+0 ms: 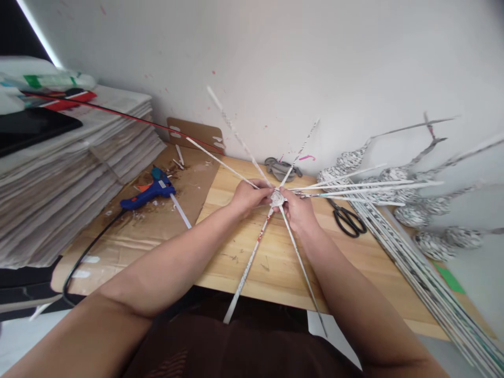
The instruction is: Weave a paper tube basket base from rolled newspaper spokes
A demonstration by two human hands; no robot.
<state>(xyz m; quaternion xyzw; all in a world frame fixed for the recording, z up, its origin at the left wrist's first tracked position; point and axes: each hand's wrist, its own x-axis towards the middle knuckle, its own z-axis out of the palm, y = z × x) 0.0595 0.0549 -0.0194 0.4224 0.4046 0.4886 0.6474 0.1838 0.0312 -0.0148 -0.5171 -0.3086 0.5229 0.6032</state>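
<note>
Between my two hands is a small woven hub of rolled newspaper (277, 198), with several long paper tubes radiating from it. My left hand (249, 198) grips the hub from the left, thumb on top and fingers partly hidden beneath. From the right, my right hand (298, 207) pinches the hub's other edge, its thumb close to the left one. One paper tube (250, 262) points down toward my lap, and another slants down past my right forearm. Other tubes reach toward the wall and out to the right.
A blue glue gun (147, 195) lies on cardboard (129, 247) at left, beside a tall stack of newspapers (118, 142). Black-handled scissors (348, 219) and a bundle of paper tubes (409, 268) lie at right. Several woven paper pieces (435, 245) lean near the wall.
</note>
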